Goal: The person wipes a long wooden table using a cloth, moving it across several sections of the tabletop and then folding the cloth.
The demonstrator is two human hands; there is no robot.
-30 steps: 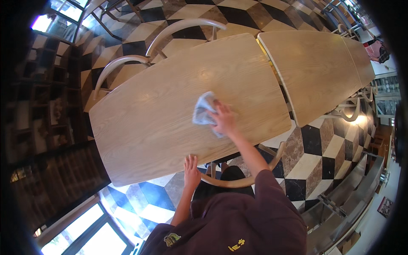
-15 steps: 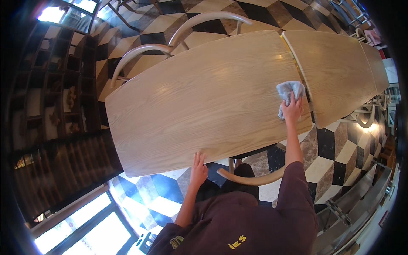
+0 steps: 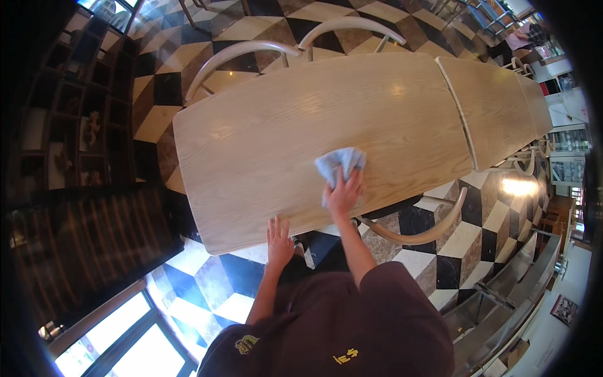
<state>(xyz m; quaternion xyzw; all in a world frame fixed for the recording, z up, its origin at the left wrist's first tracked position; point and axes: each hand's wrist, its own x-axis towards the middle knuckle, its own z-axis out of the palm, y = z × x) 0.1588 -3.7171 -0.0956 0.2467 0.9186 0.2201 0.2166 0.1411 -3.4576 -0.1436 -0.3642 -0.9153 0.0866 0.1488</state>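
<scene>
Fingers of right hand spread flat, pressing on pale blue cloth; fingers of left hand spread, resting on near edge of desk.

Cloth crumpled on light wooden desk, near its front edge, right of centre, partly under right hand. Second desk butted against right end. Curved-back chairs tucked in along far side, another chair at near side over chequered floor.

The right hand presses flat on a light blue cloth — cloth bunched beyond its fingertips — while the left hand rests at the oak table edge.
</scene>
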